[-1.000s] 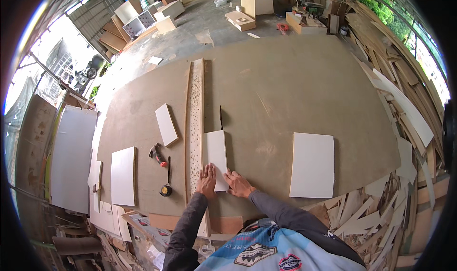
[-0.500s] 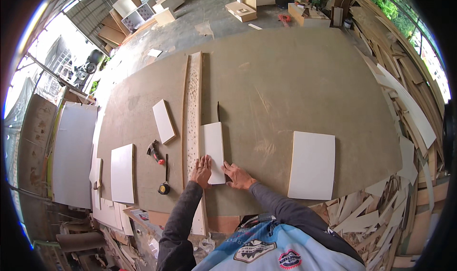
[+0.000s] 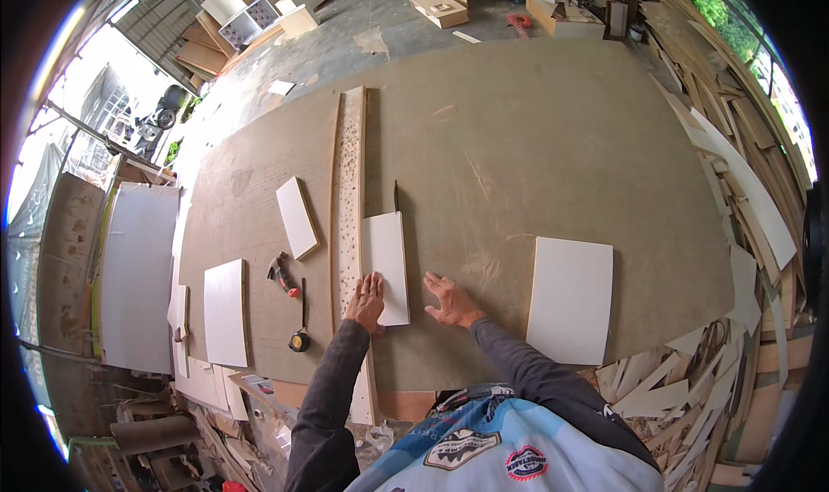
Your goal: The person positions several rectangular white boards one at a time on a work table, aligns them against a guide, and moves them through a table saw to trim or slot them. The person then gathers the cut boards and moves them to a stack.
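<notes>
A small white rectangular board (image 3: 386, 254) lies against the right side of a long pitted wooden strip (image 3: 350, 172) on the brown work table (image 3: 535, 164). My left hand (image 3: 367, 302) rests flat where strip and board meet, fingers stretched forward. To the right of the board, my right hand (image 3: 451, 302) is apart from it, fingers spread and holding nothing. A thin dark pointed thing (image 3: 396, 196) shows at the board's far edge; its kind cannot be made out. Left of the strip lie a hammer (image 3: 282, 276) with a red-and-black handle and a tape measure (image 3: 299, 341), its blade partly out.
More white boards lie around: a tilted one (image 3: 297, 218), a left one (image 3: 225, 312) and a larger right one (image 3: 570, 302). Wood offcuts (image 3: 665, 388) heap up at the near right table edge. Stacked planks (image 3: 725, 112) line the right side. Boxes (image 3: 566, 17) stand on the far floor.
My right hand has come off the board's right edge and moved right, its fingers spreading. My left hand stays on the board and strip.
</notes>
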Motion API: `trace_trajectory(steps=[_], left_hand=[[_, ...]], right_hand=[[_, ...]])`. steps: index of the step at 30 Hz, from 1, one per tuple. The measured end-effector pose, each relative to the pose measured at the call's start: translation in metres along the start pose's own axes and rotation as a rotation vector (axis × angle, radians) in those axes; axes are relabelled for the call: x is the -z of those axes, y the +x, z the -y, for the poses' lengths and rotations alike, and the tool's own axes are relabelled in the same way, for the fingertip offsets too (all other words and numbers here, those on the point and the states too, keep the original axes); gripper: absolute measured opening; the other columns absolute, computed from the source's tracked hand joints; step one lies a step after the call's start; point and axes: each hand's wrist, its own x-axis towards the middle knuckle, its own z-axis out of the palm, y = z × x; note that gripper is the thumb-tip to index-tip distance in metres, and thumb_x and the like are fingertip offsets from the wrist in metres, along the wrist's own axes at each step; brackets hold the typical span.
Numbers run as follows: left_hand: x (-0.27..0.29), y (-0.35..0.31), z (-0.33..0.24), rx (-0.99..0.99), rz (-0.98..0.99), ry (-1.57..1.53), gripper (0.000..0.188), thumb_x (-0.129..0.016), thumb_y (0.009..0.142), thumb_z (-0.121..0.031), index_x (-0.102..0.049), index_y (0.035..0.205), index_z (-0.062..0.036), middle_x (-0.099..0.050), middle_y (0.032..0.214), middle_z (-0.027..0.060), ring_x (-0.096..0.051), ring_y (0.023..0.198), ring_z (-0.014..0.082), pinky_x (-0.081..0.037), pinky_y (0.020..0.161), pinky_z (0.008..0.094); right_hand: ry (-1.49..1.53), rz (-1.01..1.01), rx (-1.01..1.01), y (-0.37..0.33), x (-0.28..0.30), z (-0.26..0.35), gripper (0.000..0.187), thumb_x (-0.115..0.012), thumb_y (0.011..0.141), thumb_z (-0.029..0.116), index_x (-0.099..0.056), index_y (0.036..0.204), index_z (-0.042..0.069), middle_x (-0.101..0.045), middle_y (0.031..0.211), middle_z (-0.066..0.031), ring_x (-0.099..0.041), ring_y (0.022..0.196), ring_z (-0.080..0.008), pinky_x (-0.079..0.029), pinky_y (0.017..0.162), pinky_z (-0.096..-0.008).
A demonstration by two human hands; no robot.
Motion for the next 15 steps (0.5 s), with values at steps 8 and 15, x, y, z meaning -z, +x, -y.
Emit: trace_trajectory(steps=[8, 15], left_hand=[[0.011, 0.009, 0.008, 0.036, 0.033, -0.061, 0.135, -0.095, 0.059, -0.045, -0.021, 0.159, 0.008, -0.022, 0.168, 0.0267, -0.02, 0.157, 0.0402, -0.02, 0.128, 0.0522], [0.011, 0.022, 0.015, 0.036, 0.026, -0.072, 0.134, -0.096, 0.061, -0.044, -0.02, 0.16, 0.0068, -0.021, 0.169, 0.0256, -0.02, 0.157, 0.0394, -0.019, 0.128, 0.0529]], right_hand=[[0.038, -0.164, -0.107, -0.006, 0.041, -0.032, 0.075, -0.073, 0.086, 0.028, -0.048, 0.145, -0.01, -0.048, 0.154, -0.0273, -0.045, 0.144, -0.0386, -0.032, 0.123, -0.045], [-0.083, -0.288, -0.198, -0.007, 0.074, -0.064, 0.069, -0.072, 0.085, 0.027, -0.053, 0.141, -0.009, -0.049, 0.153, -0.0247, -0.05, 0.138, -0.0406, -0.035, 0.121, -0.0442]])
